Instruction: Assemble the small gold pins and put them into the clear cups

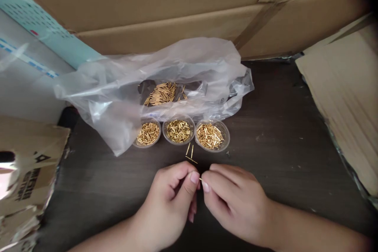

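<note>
My left hand (174, 201) and my right hand (236, 201) meet at the front centre, each in a pinch. A thin gold pin (201, 179) shows between their fingertips; most of it is hidden. Just beyond my fingers, several loose gold pins (192, 151) lie on the dark table. Behind them stand a left clear cup (160, 133), a middle clear cup (193, 130) and a right clear cup (228, 138), holding small gold pieces. Longer gold pins (162, 93) lie in the opening of a clear plastic bag (118, 82).
A large cardboard box (165, 0) stands at the back. Torn cardboard (26, 181) is at the left edge, and a cardboard piece (345, 98) at the right. The dark table (271, 126) spreads between them.
</note>
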`<act>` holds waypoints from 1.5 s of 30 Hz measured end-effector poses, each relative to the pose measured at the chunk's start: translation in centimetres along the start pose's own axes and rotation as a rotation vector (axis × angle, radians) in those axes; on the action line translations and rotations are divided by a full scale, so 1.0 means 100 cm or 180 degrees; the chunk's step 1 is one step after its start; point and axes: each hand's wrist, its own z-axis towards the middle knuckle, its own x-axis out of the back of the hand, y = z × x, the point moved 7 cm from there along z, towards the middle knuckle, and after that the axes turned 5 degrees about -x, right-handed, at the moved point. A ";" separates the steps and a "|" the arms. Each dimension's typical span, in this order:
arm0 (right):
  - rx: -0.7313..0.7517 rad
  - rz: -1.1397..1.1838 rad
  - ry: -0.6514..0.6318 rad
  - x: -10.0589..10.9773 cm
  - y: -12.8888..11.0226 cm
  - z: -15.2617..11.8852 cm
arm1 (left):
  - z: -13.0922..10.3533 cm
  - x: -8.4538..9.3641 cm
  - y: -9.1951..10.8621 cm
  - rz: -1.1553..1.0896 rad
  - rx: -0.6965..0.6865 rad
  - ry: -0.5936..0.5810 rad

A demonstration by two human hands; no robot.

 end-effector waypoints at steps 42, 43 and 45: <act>-0.0008 0.0956 -0.0540 -0.004 0.014 0.006 | 0.007 0.007 0.016 0.0548 -0.0353 -0.0284; -0.0032 0.0986 -0.0579 -0.004 0.015 0.007 | 0.007 0.007 0.015 0.0487 -0.0310 -0.0301; -0.0056 0.1034 -0.0632 -0.004 0.014 0.008 | 0.007 0.007 0.012 0.0351 -0.0227 -0.0331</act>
